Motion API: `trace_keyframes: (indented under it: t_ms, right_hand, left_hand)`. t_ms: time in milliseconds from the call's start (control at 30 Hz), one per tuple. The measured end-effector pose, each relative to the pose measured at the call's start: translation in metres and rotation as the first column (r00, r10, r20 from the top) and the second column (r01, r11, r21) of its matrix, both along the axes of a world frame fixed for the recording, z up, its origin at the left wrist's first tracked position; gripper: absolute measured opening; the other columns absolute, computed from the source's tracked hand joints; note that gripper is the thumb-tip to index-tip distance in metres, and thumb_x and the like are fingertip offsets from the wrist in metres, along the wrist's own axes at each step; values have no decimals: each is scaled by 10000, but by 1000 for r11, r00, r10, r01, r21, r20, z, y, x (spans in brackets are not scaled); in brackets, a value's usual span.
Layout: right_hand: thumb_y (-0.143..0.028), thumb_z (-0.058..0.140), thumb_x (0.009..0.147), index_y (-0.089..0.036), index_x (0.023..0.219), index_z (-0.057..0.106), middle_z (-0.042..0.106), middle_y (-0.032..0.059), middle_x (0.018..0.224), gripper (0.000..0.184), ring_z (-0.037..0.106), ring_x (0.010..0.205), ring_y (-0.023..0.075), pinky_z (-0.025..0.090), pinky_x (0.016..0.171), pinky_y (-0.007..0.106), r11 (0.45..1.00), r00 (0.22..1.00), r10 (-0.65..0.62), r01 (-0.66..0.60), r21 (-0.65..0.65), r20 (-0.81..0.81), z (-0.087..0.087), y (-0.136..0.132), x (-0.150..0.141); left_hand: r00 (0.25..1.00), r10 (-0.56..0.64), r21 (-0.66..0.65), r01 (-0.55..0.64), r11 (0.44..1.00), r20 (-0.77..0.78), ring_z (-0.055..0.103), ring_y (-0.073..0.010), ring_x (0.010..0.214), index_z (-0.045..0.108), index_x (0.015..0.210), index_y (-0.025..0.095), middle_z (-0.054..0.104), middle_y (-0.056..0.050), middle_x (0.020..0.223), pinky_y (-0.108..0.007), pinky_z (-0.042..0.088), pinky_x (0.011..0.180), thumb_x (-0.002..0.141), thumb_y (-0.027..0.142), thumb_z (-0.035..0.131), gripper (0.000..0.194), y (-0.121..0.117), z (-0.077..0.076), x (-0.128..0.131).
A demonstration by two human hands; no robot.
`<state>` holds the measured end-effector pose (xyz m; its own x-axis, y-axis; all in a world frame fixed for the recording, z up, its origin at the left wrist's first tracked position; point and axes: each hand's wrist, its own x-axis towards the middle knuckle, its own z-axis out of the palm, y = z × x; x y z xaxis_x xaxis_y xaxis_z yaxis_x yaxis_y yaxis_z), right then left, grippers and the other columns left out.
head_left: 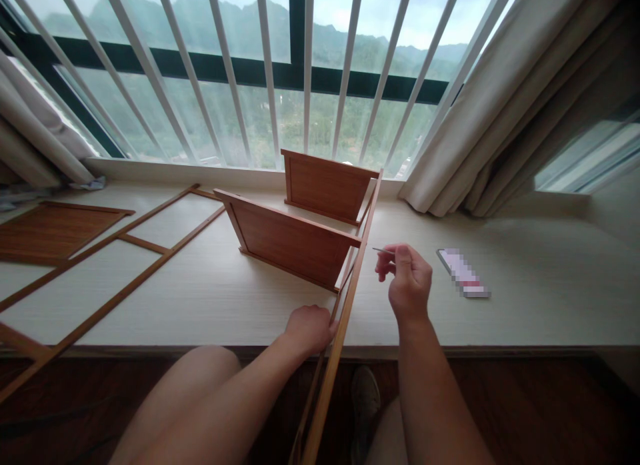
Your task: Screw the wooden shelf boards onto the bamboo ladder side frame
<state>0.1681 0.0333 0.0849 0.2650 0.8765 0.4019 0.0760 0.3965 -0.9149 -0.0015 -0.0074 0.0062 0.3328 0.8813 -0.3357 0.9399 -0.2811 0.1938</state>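
My left hand (311, 328) is wrapped round the lower part of a brown wooden side frame (347, 306), which stands on edge and runs past the near edge of the ledge. Two wooden shelf panels, a nearer one (293, 242) and a farther one (327, 188), stand out to the left from this frame and meet it at their right ends. To the right of the frame, my right hand (410, 282) pinches a thin metal rod (383, 250). The rod's tip points left toward the frame beside the nearer panel, apart from it. Its other end is hidden in my fingers.
A second wooden frame (135, 276) lies on the left of the pale ledge (540, 272), with another panel (60, 232) near it. A phone-like object (463, 273), blurred out, lies at right. White window bars (267, 72) and curtains (480, 132) border the back.
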Motion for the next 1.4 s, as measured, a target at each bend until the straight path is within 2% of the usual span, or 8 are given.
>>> trace_keyframes:
  t_ms: [100,200,433,600,1100,1400]
  right_hand:
    - [-508,453,958,-193,682,482,393,-58,536,420,431,458,89,337,410,219,1000,1000,-21,21,11,-2,-3,2,1]
    - [-506,459,957,-199,678,449,402,-58,551,414,433,467,87,337,430,222,999,997,-33,33,5,72,-4,4,1]
    - [-451,529,939,-193,789,538,496,-53,571,299,453,477,89,354,447,216,994,983,-110,110,10,148,-4,4,-1]
    - [-419,593,906,-184,842,591,499,-57,560,244,463,478,90,370,453,214,985,980,-170,165,50,107,-3,4,-4]
    - [-474,686,811,-140,833,701,498,-51,486,335,455,432,92,357,435,223,928,931,-364,365,69,-30,1,8,-19]
    - [-511,670,811,-138,826,717,495,-48,475,375,458,427,95,357,439,229,910,912,-410,409,70,-3,1,10,-23]
  left_hand:
    - [1000,-1,-9,1,1000,7,691,-348,899,725,920,147,720,-180,942,-449,552,751,911,495,308,543,0,0,-1]
    - [1000,-2,-1,2,1000,11,692,-341,894,723,913,149,721,-177,939,-441,552,749,911,501,309,544,-1,0,-2]
    - [1000,-3,4,3,1000,4,693,-338,891,719,895,148,721,-170,931,-435,551,748,913,502,323,531,-1,-1,-1]
    - [1000,-1,-4,1,1000,4,691,-332,893,720,905,148,720,-173,939,-429,548,751,915,503,322,533,-1,2,-1]
    - [1000,-3,10,3,1000,6,691,-346,889,730,920,145,720,-183,939,-451,549,745,916,500,309,551,-1,-4,-1]
    - [1000,4,7,-4,1000,4,687,-329,898,733,932,155,719,-174,941,-427,541,764,920,514,299,563,-2,-3,-2]
